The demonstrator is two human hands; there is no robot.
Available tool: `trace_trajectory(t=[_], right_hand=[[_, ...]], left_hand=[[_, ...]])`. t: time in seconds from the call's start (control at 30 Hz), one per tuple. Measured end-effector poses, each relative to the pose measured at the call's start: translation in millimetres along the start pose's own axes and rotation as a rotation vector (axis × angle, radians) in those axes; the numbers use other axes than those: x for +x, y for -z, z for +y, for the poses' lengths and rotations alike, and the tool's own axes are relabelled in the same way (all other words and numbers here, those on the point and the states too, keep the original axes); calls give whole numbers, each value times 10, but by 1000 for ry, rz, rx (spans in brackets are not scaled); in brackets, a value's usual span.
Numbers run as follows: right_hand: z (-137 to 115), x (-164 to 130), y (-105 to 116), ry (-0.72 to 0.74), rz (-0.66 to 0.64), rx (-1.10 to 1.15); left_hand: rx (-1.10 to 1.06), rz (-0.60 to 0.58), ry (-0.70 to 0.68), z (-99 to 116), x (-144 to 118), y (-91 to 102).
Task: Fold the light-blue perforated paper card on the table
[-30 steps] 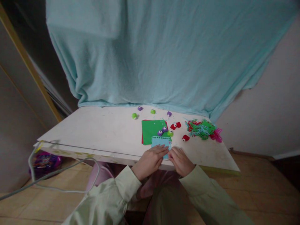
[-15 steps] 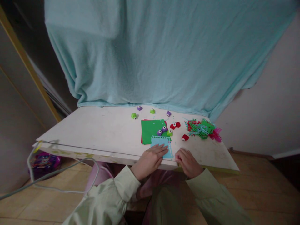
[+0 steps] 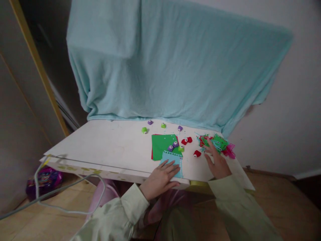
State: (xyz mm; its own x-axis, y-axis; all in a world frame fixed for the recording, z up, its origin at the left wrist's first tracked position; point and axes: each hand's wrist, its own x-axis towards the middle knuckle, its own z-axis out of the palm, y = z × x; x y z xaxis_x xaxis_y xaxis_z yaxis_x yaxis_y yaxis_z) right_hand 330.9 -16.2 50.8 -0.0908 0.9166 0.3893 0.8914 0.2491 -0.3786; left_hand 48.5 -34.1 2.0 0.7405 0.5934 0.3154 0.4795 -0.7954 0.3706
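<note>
Our left hand (image 3: 158, 178) flat, fingers spread, on blue paper (image 3: 173, 161); right hand (image 3: 216, 163), fingers open, touches paper scraps (image 3: 215, 142) at 2 o'clock on bench (image 3: 110, 147).

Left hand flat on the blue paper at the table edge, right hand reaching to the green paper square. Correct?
Not quite. In the head view the left hand does rest on the blue paper, but the right hand reaches to the scrap pile, not the green paper.

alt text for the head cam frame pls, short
A person's left hand presses a light blue paper sheet at a white table's front edge, while the right hand reaches a pile of green and red paper scraps. Small plastic paper punches lie scattered around.
</note>
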Motion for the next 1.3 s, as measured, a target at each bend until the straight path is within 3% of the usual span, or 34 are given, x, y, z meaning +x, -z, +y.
trace_trajectory(t=[0.1, 0.2, 0.37, 0.63, 0.73, 0.83, 0.93, 1.03, 1.17, 1.3], right_hand=[[-245, -206, -147, 105, -147, -27], [-425, -400, -254, 145, -201, -25], [-564, -642, -355, 177, -115, 9], [-720, -951, -505, 404, -86, -80], [-669, -997, -536, 372, -44, -146], [-430, -949, -509, 281, 12, -235], [-128, -817, -404, 120, 178, -328], [-53, -709, -287, 64, 273, -330], [-393, -743, -282, 328, 14, -171], [-691, -837, -395, 329, -69, -46]], left_hand=[[50, -15, -34, -6, -53, 51], [62, -18, -47, -14, -113, 96], [1, 46, -7, -6, -199, 113], [-81, 242, 106, 9, -318, 123], [-39, 255, 169, -45, -394, 159], [-9, 250, 196, -84, -461, 208], [7, 243, 208, -76, -488, 250], [13, 244, 198, -48, -474, 262], [1, 268, 201, -58, -442, 229], [-13, 252, 241, -106, -454, 183]])
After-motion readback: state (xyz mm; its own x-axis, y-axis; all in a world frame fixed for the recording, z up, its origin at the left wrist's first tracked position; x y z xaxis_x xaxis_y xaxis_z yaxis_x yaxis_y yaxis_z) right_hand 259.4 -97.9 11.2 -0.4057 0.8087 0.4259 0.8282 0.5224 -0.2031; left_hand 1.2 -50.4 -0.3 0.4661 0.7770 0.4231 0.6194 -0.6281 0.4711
